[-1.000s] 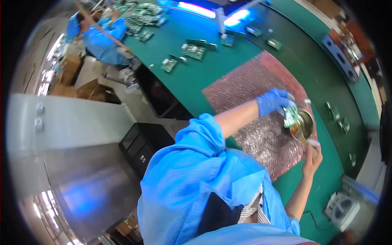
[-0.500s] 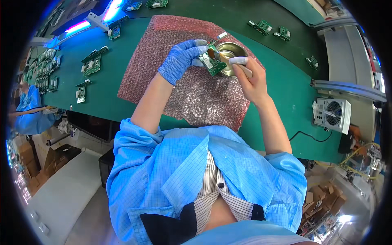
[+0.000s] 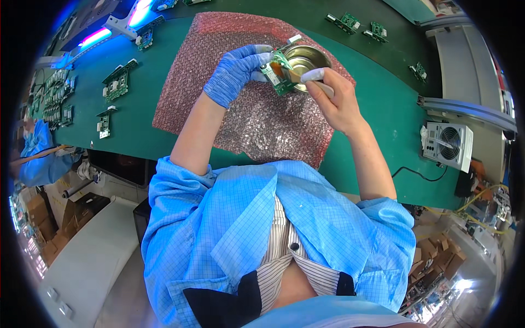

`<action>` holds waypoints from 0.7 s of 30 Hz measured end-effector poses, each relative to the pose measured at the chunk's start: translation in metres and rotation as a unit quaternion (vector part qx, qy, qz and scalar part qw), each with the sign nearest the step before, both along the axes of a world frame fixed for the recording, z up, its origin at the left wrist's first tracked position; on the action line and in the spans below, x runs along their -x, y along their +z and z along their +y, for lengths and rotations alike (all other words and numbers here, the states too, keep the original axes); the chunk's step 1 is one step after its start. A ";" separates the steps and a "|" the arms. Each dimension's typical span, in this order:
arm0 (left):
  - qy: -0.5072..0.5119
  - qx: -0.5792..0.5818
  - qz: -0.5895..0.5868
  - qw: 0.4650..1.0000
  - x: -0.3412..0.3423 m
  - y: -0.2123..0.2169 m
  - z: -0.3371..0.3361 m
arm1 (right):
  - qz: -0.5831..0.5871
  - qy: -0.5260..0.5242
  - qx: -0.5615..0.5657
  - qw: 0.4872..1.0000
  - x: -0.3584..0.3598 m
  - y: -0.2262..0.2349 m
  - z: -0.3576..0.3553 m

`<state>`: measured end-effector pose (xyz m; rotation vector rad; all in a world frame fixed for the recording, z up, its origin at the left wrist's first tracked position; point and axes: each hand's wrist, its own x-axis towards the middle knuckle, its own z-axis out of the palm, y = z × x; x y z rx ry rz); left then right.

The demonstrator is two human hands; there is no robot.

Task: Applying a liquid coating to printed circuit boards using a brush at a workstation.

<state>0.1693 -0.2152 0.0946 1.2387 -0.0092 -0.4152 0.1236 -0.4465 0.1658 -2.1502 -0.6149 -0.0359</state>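
Observation:
My left hand (image 3: pixel 234 75), in a blue striped glove with pale fingertips, grips a small green circuit board (image 3: pixel 283 87) by its left side. The board is held tilted at the near left rim of a round metal bowl (image 3: pixel 324 59). A flat brush (image 3: pixel 296 76) with a light handle is pinched in my right hand (image 3: pixel 342 104), which wears a white finger cot on a finger. Its brownish bristle end lies over the board's face. Part of the handle is hidden by my fingers. Underneath lies a sheet of pinkish bubble wrap (image 3: pixel 186 90).
More circuit boards (image 3: pixel 117 82) lie on the green mat (image 3: pixel 377 131) at left and at the far right (image 3: pixel 376 31). A white fan unit (image 3: pixel 448 145) with a black cable stands at the right edge. A lit lamp frame (image 3: pixel 117 27) is at far left. Another person's blue sleeve (image 3: pixel 41 147) shows at left.
The board has turned slightly and moved a little left and up with my left hand. My right hand keeps the brush on it, its fingers shifted slightly left and up.

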 end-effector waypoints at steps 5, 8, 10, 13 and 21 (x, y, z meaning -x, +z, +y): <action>0.007 -0.003 -0.023 1.000 0.001 -0.003 0.011 | 0.087 -0.006 0.004 0.996 0.007 0.008 -0.020; -0.012 0.001 -0.017 1.000 0.001 0.001 0.010 | 0.127 -0.063 -0.122 0.982 0.004 0.008 -0.028; -0.022 -0.007 -0.029 0.999 0.000 0.004 0.007 | 0.135 -0.065 -0.161 0.975 -0.004 0.002 -0.026; -0.027 -0.006 -0.042 0.999 0.001 0.007 0.005 | 0.177 -0.058 -0.175 0.967 -0.005 -0.006 -0.028; 0.042 0.071 -0.022 0.996 0.000 -0.001 0.010 | 0.171 -0.105 -0.221 0.954 0.009 -0.015 -0.026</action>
